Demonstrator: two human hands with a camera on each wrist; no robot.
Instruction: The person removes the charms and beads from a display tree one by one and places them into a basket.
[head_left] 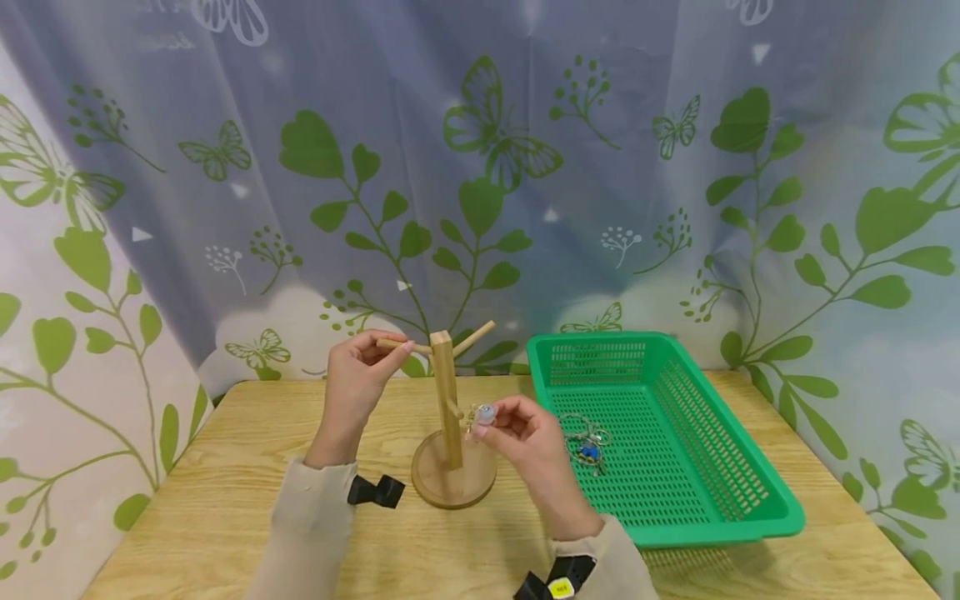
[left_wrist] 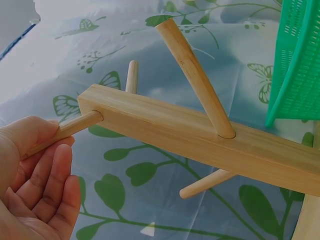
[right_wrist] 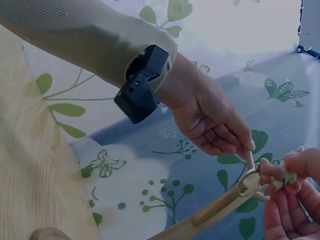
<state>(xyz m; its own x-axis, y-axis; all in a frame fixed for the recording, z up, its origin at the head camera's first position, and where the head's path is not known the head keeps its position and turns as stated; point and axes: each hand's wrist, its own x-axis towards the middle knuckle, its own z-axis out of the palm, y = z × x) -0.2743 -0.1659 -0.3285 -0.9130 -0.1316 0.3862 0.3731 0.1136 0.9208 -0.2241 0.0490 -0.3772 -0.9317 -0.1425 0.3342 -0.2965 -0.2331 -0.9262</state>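
Note:
A wooden peg stand (head_left: 445, 392) stands upright on a round base (head_left: 427, 477), with pegs slanting out of its post. My left hand (head_left: 352, 377) pinches the upper left peg (left_wrist: 75, 126) between thumb and index finger, its other fingers loosely bent. To the right of the post, my right hand (head_left: 531, 437) grips a keychain with a pale, greyish charm (head_left: 486, 414) between thumb and fingertips. The keychain's gold metal parts hang close beside the short lower peg (head_left: 454, 409). In the right wrist view its ring (right_wrist: 248, 183) overlaps the stand.
A green perforated plastic basket (head_left: 720, 533) stands to the right on the wooden table (head_left: 225, 467). Inside it lie metal-ringed keychains (head_left: 588, 450), one with a blue charm. Behind the table hangs a curtain (head_left: 600, 183) printed with leaves and butterflies.

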